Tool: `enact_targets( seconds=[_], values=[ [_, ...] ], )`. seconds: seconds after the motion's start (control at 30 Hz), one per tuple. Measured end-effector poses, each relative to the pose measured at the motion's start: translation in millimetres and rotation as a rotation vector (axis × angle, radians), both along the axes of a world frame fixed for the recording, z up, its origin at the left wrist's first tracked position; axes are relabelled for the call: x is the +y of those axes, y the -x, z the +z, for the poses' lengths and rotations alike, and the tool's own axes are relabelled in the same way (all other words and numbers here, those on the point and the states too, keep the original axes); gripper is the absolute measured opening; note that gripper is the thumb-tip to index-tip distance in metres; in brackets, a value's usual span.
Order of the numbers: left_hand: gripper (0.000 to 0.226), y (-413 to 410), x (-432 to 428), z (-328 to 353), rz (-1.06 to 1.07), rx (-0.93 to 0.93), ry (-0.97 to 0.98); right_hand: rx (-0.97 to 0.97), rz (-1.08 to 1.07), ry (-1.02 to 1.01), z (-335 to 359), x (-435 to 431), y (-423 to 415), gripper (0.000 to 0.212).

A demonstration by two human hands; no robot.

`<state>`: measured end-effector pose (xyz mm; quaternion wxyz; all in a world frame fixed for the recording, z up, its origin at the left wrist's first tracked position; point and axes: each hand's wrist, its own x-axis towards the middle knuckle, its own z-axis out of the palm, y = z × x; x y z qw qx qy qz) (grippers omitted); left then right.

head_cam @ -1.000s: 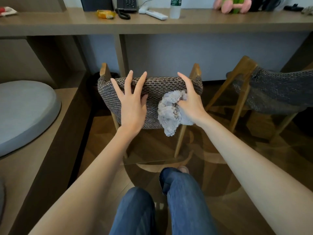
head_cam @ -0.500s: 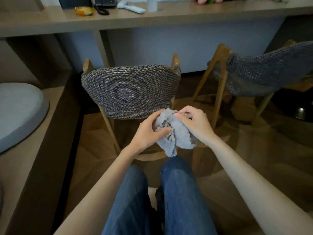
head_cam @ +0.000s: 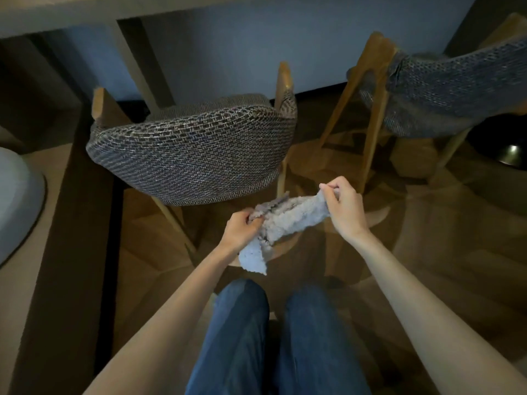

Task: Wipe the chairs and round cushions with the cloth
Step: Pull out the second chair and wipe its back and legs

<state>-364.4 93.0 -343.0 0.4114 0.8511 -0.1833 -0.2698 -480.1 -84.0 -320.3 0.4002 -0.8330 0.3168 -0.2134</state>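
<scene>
A fluffy grey cloth is stretched between my two hands, just below and in front of the woven backrest of the near chair. My left hand grips its lower left end, and a loose corner hangs down from there. My right hand pinches the upper right end. Neither hand touches the chair. A second chair with a bluish woven back and wooden legs stands at the upper right. A round grey cushion lies on the low platform at the left edge, partly cut off.
A wooden desk edge runs across the top, with a support post behind the near chair. The low wooden platform borders the left side. My legs in blue jeans stand on the wooden floor below the cloth.
Both hands left the chair back and came down in front of me. The left hand took hold of the cloth, and now the hands have pulled it apart into a stretched strip.
</scene>
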Motion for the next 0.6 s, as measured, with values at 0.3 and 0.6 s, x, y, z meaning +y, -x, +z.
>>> enact_targets(
  seconds=[0.3,0.6],
  values=[
    [0.030,-37,-43,-24,-0.097,0.095,-0.024,0.332,0.043,-0.088,-37,-24,-28,0.027],
    [0.030,-43,-65,-61,-0.176,0.260,0.149,0.546,0.186,-0.356,-111,-41,-20,0.046]
  ],
)
